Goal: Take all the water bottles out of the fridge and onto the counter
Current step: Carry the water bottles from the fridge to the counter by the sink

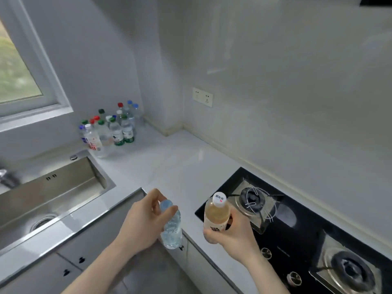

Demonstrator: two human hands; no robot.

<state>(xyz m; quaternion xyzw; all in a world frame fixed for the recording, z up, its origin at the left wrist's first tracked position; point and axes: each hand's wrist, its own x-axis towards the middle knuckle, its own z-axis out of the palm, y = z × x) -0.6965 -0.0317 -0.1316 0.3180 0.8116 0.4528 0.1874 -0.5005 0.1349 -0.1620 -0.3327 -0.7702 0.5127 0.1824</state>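
Bottle cluster (110, 130) stands far-left on the counter (169, 162); my left hand (141, 221) pinches the clear bottle (172, 227) near its cap, upright, nearer them; my right hand (231, 232) wraps the amber bottle (216, 215) by the stove (297, 234)

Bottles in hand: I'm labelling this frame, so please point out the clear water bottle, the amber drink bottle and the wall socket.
clear water bottle (172, 228): head view, on its ribbed body.
amber drink bottle (216, 215): head view, on its upper body.
wall socket (202, 96): head view, on the plate's middle.
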